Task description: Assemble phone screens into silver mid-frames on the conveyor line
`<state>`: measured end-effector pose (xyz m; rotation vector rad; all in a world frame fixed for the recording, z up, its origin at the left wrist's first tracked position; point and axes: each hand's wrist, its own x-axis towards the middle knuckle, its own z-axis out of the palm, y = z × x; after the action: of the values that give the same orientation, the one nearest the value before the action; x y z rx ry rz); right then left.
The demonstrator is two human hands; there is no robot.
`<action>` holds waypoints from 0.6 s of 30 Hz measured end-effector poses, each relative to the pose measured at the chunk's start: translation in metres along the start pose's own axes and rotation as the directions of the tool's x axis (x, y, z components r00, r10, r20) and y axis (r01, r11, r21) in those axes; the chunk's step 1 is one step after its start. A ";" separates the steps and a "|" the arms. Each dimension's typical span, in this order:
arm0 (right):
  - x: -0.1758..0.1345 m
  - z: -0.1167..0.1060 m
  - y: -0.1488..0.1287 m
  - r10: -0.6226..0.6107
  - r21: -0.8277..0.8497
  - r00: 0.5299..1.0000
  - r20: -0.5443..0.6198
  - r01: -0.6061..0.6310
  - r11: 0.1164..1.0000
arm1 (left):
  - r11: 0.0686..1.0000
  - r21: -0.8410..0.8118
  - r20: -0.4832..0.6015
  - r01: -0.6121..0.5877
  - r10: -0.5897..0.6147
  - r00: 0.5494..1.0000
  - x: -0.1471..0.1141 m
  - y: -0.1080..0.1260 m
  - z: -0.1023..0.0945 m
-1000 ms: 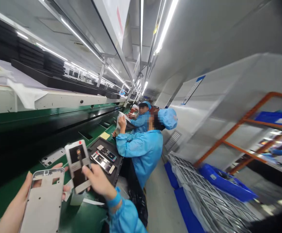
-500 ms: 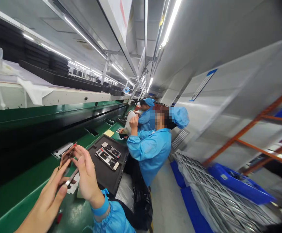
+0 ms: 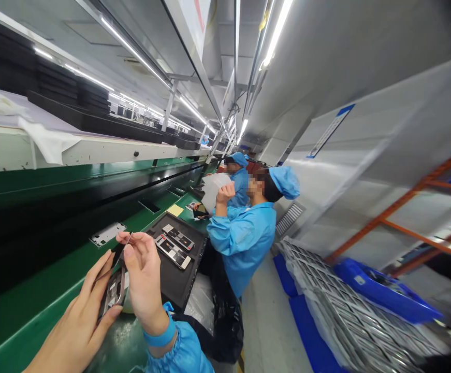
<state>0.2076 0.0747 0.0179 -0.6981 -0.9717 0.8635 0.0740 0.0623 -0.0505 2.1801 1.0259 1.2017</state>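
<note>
My left hand [image 3: 79, 305] is closed round the edges of an opened phone [image 3: 113, 294], its inner parts facing up and tilted. A thin dark sheet [image 3: 113, 257] stands up at the far side of the phone, between my hands. The fingertips of my right hand [image 3: 145, 282] pinch the top edge of this sheet; whether it is still joined to the phone is hidden. Right of my hands, two opened phones [image 3: 173, 252] lie in a black tray [image 3: 171, 286]. A pale metal phone plate [image 3: 107, 234] lies on the green bench just beyond my fingers.
A co-worker in a blue smock [image 3: 244, 228] sits beyond the tray, lifting a white sheet [image 3: 214, 191]. A yellow pad [image 3: 175, 210] and a dark flat panel [image 3: 149, 205] lie on the green bench [image 3: 66, 269]. A white-edged shelf [image 3: 104, 150] runs above. Blue bins stand at right.
My right fingers have moved slightly right, and the phone now faces up more, showing its inside. The thin sheet looks more upright and dark. The co-worker's white sheet is spread wider.
</note>
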 end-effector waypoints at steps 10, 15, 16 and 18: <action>0.015 -0.008 0.002 -0.036 -0.013 0.998 0.050 0.036 0.999 | 0.988 -0.114 -0.034 0.099 -0.104 0.994 0.003 0.026 -0.003; 0.003 -0.025 -0.008 -0.017 -0.084 0.983 0.181 0.033 0.996 | 0.963 -0.211 -0.200 0.170 -0.213 0.956 0.016 0.019 -0.043; -0.003 -0.032 0.000 0.026 -0.123 0.981 0.194 -0.002 0.992 | 0.937 -0.268 -0.201 0.222 -0.280 0.939 0.017 0.017 -0.055; -0.020 -0.047 0.031 0.203 -0.249 0.940 0.273 -0.135 0.959 | 0.867 -0.448 -0.287 0.219 -0.371 0.883 0.018 0.012 -0.075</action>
<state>0.2351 0.0672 -0.0347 -0.8742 -1.3080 1.0395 0.0210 0.0707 0.0060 1.4465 1.0930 1.5385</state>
